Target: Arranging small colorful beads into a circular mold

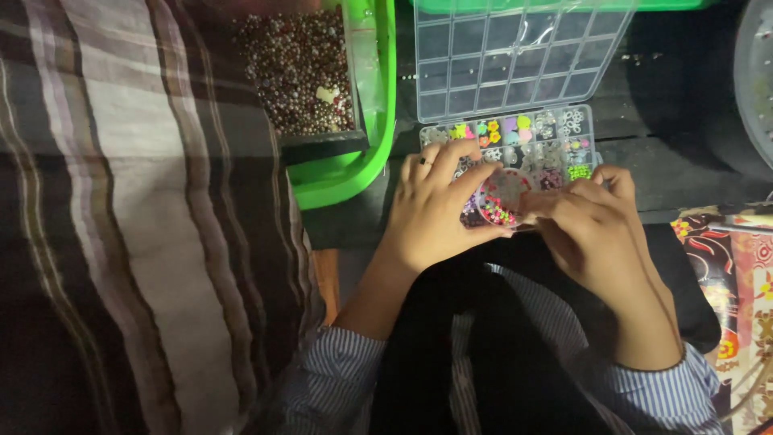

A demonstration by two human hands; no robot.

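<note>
My left hand (431, 205) wraps around a small round clear container (501, 196) that holds tiny pink, green and dark beads. A ring sits on one of its fingers. My right hand (592, 221) touches the container's right edge with its fingertips; I cannot tell if it pinches a bead. Both hands hover over the front of an open clear compartment box (555, 133) with colourful beads and charms in its cells. The box's lid (515, 56) stands open behind it, its cells see-through.
A bright green tub (366, 153) at the left holds a dark tray heaped with small brown and pearly beads (302, 72). Striped cloth (121, 217) covers the left side. Patterned red fabric (737, 274) lies at the right. A grey round dish edge (753, 72) shows top right.
</note>
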